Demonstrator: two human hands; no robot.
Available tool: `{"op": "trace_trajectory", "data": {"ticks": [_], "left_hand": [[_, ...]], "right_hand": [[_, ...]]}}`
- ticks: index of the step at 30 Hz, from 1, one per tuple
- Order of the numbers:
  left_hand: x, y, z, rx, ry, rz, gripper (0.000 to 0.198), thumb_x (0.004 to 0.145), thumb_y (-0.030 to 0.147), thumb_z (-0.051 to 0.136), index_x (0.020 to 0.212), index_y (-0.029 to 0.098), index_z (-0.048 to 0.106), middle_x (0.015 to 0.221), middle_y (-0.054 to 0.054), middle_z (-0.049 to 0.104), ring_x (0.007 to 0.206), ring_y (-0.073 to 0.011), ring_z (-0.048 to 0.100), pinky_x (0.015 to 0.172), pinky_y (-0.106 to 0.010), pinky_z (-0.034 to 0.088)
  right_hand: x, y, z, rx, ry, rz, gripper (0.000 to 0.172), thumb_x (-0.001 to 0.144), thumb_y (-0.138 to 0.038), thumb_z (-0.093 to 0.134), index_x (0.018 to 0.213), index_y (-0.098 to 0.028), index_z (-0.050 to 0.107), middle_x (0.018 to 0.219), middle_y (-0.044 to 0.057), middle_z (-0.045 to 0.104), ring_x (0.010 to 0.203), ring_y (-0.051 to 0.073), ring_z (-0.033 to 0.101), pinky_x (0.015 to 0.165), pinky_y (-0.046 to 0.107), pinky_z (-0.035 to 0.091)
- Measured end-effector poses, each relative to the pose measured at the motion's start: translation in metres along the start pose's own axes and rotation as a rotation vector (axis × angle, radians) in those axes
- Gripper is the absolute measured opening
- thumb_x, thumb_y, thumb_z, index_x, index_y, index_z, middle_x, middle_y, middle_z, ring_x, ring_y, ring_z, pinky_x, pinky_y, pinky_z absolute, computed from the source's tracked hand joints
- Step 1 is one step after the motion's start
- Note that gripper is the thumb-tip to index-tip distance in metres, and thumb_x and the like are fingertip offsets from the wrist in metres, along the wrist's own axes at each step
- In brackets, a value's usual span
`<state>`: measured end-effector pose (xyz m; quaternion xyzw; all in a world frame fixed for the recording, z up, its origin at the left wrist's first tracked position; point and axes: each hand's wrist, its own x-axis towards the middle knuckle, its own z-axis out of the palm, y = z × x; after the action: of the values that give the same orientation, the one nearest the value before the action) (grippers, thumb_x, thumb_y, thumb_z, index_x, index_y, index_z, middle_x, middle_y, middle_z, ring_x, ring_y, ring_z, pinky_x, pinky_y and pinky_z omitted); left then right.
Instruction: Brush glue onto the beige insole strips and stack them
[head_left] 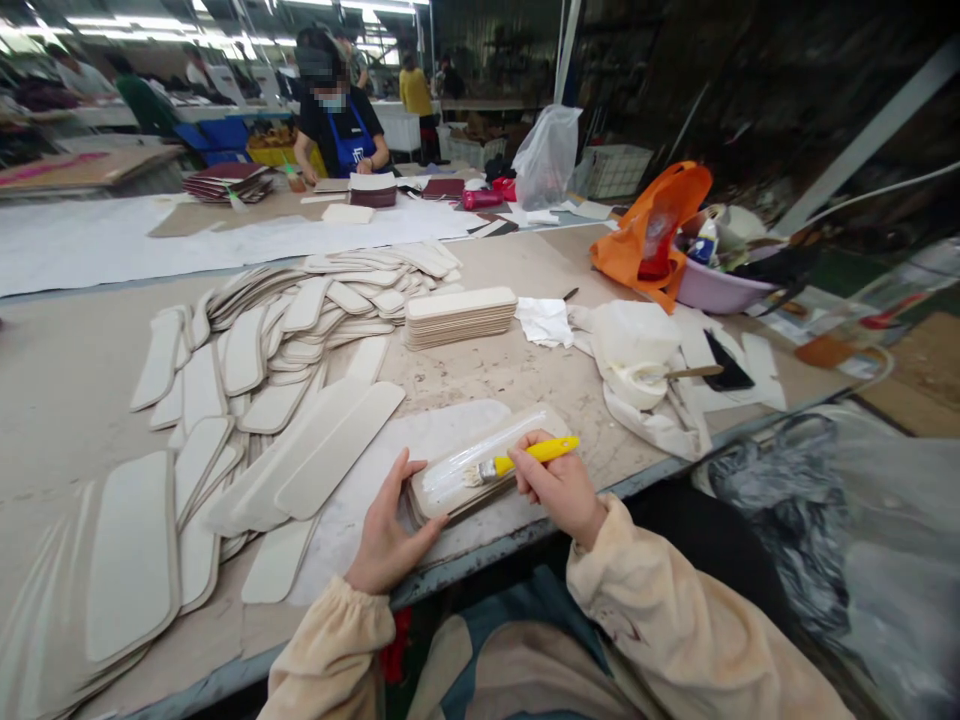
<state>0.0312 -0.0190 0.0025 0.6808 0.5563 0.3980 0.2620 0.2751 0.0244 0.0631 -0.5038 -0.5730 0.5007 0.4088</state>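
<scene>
My right hand [551, 485] is closed around the yellow handle of a paintbrush [536, 455]. Its bristles press on the top panel of a small stack of white rounded panels [450, 480], which has a wet, glossy coat. At the left end of that stack is my left hand [391, 530], thumb and fingers spread apart along its edges. White paper [337, 545] lies under the stack. Just left of it, long off-white panels [341, 450] overlap in a fan.
Many loose panels [247, 350] cover the table's left side. A neat pile [459, 318] stands behind the coated stack. To the right are a white tub [637, 350] with a stick, a black phone-like object [727, 362], an orange bag [649, 235] and a purple basin [724, 290]. Across, a person [341, 130] works.
</scene>
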Motion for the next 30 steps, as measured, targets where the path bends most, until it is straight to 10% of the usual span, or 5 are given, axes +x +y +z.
{"op": "trace_trajectory", "data": {"ticks": [16,23,30], "left_hand": [[0.001,-0.002,0.000,0.042,0.001,-0.012,0.084,0.076,0.035,0.069,0.145,0.023,0.025,0.128,-0.011,0.055,0.119,-0.0264,0.054,0.108,-0.050,0.037],[0.001,-0.004,-0.001,0.054,-0.001,0.001,0.083,0.076,0.035,0.069,0.145,0.023,0.024,0.129,-0.012,0.054,0.119,-0.0276,0.053,0.107,-0.051,0.038],[0.001,-0.007,0.000,0.041,-0.004,0.003,0.084,0.076,0.035,0.069,0.146,0.023,0.024,0.131,-0.012,0.053,0.121,-0.0284,0.053,0.109,-0.053,0.036]], "right_hand": [[0.019,0.002,-0.093,-0.472,0.309,-0.104,0.032,0.090,-0.050,0.048,0.083,-0.020,0.055,0.051,-0.003,0.057,0.047,0.014,0.055,0.050,0.025,0.042],[0.008,0.002,-0.084,-0.688,0.386,-0.358,0.024,0.094,-0.042,0.047,0.091,-0.022,0.059,0.076,0.003,0.067,0.070,0.018,0.064,0.066,0.028,0.046],[-0.003,0.015,-0.041,-0.970,0.065,-0.604,0.023,0.096,-0.031,0.044,0.089,-0.020,0.062,0.077,0.006,0.069,0.073,0.018,0.064,0.067,0.027,0.045]]}}
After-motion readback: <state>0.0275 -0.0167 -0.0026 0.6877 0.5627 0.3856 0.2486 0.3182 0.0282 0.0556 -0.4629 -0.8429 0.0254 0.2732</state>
